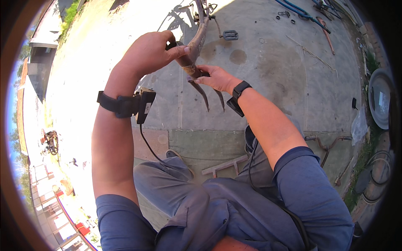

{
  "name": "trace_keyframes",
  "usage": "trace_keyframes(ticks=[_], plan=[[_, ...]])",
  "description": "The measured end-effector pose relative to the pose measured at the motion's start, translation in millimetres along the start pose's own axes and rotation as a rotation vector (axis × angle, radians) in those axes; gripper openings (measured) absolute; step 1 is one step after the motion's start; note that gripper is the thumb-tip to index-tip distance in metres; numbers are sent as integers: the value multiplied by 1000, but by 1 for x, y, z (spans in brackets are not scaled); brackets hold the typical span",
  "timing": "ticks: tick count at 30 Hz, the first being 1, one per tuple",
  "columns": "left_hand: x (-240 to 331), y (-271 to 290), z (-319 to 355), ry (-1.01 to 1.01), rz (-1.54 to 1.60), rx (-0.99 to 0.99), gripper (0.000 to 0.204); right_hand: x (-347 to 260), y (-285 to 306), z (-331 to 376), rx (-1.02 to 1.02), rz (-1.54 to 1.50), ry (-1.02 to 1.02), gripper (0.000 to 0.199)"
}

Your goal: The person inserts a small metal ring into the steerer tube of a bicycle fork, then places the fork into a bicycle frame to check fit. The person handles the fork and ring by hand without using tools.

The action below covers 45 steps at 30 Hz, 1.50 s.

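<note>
Left hand [153, 52] and right hand [215, 77] gripping bicycle frame [197, 39], open concrete [284, 79] beyond

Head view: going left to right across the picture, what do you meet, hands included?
Small red machine far off → wrist-strapped black device → left hand → rusty bicycle frame and fork → right hand → black pedal on the concrete → rusty handlebar on the ground → round metal basin.
</note>
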<state>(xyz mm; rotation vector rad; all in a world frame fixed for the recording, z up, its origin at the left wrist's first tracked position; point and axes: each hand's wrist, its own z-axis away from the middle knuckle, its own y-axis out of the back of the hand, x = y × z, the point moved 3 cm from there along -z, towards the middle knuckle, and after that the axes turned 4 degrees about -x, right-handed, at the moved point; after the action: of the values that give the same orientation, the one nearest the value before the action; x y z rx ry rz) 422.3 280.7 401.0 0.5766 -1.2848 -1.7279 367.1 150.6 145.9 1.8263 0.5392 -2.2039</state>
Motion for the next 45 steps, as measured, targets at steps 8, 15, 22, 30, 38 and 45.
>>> trace_keyframes(ticks=[8, 15, 22, 30, 38, 45], plan=[[5, 1, 7, -354, 14, 139, 38, -5, 0, 1, -29, -1, -14, 59], [2, -2, -3, 95, -66, -52, 38, -11, 0, 6, -32, 35, -20, 60], [3, -4, 10, -276, 81, 230, 39, -11, -1, 6, -38, 26, -4, 57], [2, -4, 2, -69, 49, 97, 40, -11, -1, 6, -42, 13, -2, 56], [3, -2, -2, 35, -33, 103, 35, -13, -1, 7, -40, 44, -2, 56], [9, -1, 0, -42, -57, 82, 31, -12, -1, 7, -31, 32, -17, 57]])
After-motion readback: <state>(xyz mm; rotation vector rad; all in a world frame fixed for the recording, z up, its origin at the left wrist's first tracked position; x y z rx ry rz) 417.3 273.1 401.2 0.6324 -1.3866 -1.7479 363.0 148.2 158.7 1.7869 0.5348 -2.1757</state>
